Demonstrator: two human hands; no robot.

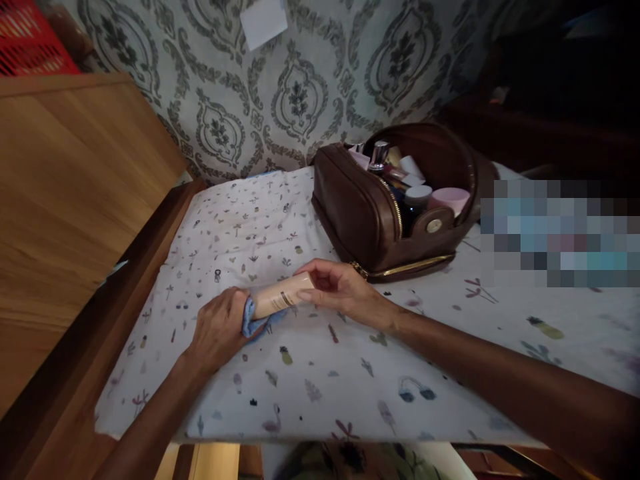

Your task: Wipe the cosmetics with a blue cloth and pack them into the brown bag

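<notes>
A beige cosmetic tube or bottle (281, 296) with small dark print lies across both hands, low over the patterned cloth. My left hand (220, 327) is closed round its left end with a blue cloth (255, 323) between fingers and container. At the other end, my right hand (340, 290) pinches it between thumb and fingers. Just beyond the right hand stands a brown leather cosmetic bag (350, 200), unzipped, its flap up. Inside it are a jar with a white lid (418, 195), a pink round lid (450, 199) and several other cosmetics.
A white printed cloth (310, 390) covers the surface. Along the left runs a wooden cabinet (85, 180) with a red basket (35, 40) on top. Patterned wallpaper (300, 100) is at the back, and a blurred-out patch (560, 233) lies at the right.
</notes>
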